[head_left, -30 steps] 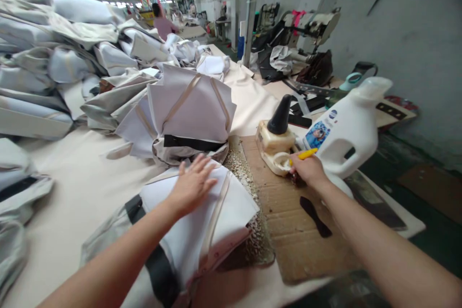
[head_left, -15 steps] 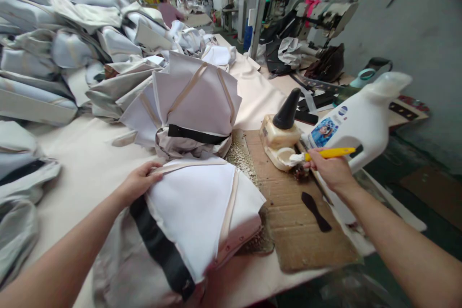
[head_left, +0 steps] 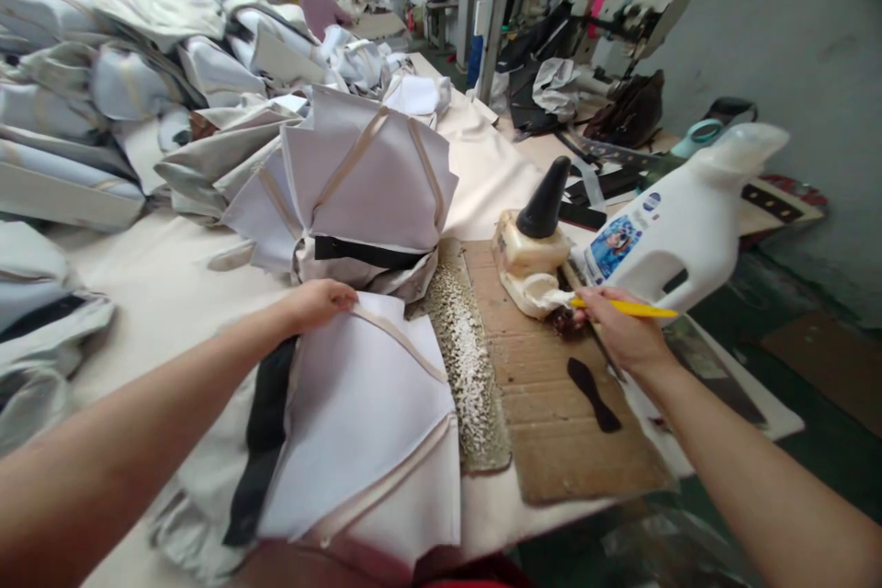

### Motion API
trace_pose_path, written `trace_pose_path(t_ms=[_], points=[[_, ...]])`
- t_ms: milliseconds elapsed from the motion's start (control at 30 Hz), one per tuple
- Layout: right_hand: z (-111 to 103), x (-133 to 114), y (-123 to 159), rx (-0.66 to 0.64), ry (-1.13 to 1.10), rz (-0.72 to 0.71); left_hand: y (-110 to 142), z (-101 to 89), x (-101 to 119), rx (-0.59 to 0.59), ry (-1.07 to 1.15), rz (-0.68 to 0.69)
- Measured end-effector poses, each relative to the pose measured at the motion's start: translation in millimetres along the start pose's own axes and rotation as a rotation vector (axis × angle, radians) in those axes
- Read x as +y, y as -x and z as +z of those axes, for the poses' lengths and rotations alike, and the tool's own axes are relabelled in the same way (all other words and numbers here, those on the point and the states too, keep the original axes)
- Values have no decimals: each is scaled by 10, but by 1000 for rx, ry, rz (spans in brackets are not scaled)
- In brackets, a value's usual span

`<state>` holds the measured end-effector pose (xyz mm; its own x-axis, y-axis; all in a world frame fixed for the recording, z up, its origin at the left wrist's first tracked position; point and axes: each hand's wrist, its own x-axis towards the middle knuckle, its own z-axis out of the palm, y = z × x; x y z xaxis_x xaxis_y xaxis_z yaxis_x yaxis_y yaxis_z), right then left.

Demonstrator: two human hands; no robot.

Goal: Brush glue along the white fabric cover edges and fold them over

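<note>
My left hand (head_left: 329,301) is closed on the upper edge of a white sewn bag piece (head_left: 365,404), which has beige tape strips, a black band and grey fabric along its left side. In my right hand (head_left: 624,331) is a yellow-handled brush (head_left: 648,309). Its white-coated bristles are at the round mouth of a stained plastic pot (head_left: 534,248), which has a black cone (head_left: 544,199) on top. Behind the held piece stands a similar bag piece (head_left: 376,165), its flaps fanned upward.
A spattered strip of board (head_left: 475,367) lies beside brown cardboard (head_left: 544,423), which bears a dark flat tool (head_left: 593,395). At right stands a large white jug (head_left: 689,220). Bag pieces (head_left: 138,92) are heaped at left. A person (head_left: 323,9) is far back.
My left hand has moved right, and the bag piece has swung round and spread toward me, uncovering the spattered strip. The brush's bristles have shifted slightly left at the pot's mouth.
</note>
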<state>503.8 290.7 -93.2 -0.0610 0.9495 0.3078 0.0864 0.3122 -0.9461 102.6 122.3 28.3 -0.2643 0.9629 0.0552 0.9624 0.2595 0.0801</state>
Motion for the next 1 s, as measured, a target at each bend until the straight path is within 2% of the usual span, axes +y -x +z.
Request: trace_pose_path(t_ms=[100,167,200,267,333,400,467,533,600,667,767,833,933,967,1000], points=[[25,66,-31,6,-7,77,87,328,89,107,-128,-29],[0,56,-20,16,85,108,279,526,133,190,-223,40],[-21,36,-11,29,134,119,382,629,167,191,-246,106],[-64,-12,2,67,223,97,549,849,255,107,-223,245],[-95,-37,8,36,324,-37,638,1067,338,8,-171,321],[-107,-24,14,-137,444,-285,667,1236,382,-26,-143,332],[-101,4,34,-352,565,-522,680,1326,390,4,-138,321],[-84,17,69,-441,611,-648,699,1343,383,55,-142,322],[-67,8,105,-351,587,-629,718,1321,379,95,-147,325],[-65,-6,122,-180,542,-437,714,1285,379,116,-153,315],[-88,-29,132,44,532,-55,613,1193,372,136,-184,296],[-80,-84,189,119,542,42,468,1089,363,133,-219,297],[73,-236,478,76,431,14,177,890,355,76,-250,258],[169,-281,638,11,336,-5,81,827,355,43,-254,224],[283,-309,826,-40,345,-32,-6,771,355,8,-257,186]])
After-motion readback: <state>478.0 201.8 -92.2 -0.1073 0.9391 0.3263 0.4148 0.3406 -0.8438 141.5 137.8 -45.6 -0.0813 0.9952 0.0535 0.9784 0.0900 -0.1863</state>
